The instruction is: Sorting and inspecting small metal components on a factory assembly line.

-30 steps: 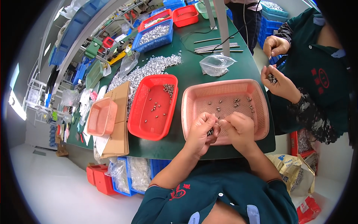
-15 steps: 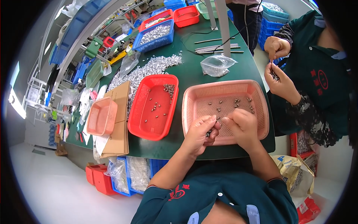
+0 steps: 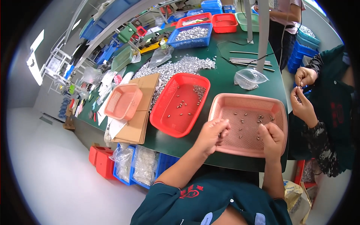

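Note:
My left hand (image 3: pixel 212 137) is closed at the near left corner of a pink perforated basket (image 3: pixel 248 98). Small dark metal pieces peek out between its curled fingers. Over the basket's right side, my right hand (image 3: pixel 273 138) is also closed, thumb against the bent fingers; whatever it may hold is hidden. Several small metal cylinders (image 3: pixel 260 119) lie scattered on the basket floor. To the left, a red basket (image 3: pixel 159 119) contains more such pieces (image 3: pixel 198 90), loose in the middle and heaped at its far right corner.
A large heap of shiny metal parts (image 3: pixel 187 65) spreads over the green table (image 3: pixel 221 75) behind the red basket. Cardboard (image 3: pixel 144 112) and a small pink basket (image 3: pixel 123 101) lie left. A plastic bag (image 3: pixel 249 78), metal rods (image 3: pixel 251 62) and a post (image 3: pixel 262 35) stand beyond. At right, a co-worker's hands (image 3: pixel 304 93) work.
My hands have moved apart, the left toward the basket's near left corner and the right toward its right side. The whole view has turned, shifting the table's contents rightward.

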`<action>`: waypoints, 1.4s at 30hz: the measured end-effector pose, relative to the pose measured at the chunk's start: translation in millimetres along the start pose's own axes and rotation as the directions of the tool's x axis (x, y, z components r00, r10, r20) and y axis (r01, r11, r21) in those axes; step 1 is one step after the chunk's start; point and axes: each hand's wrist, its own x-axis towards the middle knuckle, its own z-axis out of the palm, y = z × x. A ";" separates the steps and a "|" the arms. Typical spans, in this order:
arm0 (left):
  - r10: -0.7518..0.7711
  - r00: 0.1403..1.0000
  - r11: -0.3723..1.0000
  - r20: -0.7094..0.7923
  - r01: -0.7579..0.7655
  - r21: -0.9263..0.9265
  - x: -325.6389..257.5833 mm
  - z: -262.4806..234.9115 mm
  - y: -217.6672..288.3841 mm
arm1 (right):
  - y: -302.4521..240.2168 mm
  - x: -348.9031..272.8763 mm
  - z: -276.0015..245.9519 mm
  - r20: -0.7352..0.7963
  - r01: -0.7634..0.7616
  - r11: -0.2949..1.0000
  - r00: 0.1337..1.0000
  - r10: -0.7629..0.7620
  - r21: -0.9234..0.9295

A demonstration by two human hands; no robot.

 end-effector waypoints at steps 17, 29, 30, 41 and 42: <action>-0.014 0.971 0.968 0.237 0.073 -0.241 -1.7 -9.6 15.4 | 17.9 -12.4 28.3 0.088 0.016 0.999 0.996 -0.019 0.028; -0.175 0.915 0.844 0.362 0.329 -0.423 3.4 5.7 -23.3 | -2.0 -12.5 30.1 0.109 0.158 0.984 0.983 -0.148 -0.088; -0.178 0.917 0.859 0.357 0.322 -0.399 3.7 7.1 -23.9 | -2.7 -12.4 30.2 0.106 0.154 0.984 0.984 -0.145 -0.090; -0.038 0.964 0.975 0.264 0.093 -0.200 4.1 19.5 -21.5 | -0.4 -10.6 27.4 0.130 0.489 0.775 0.867 -0.481 -0.399; -0.052 0.971 0.980 0.233 0.094 -0.176 2.9 22.4 -19.3 | 1.6 -10.5 26.6 0.128 0.491 0.774 0.866 -0.483 -0.401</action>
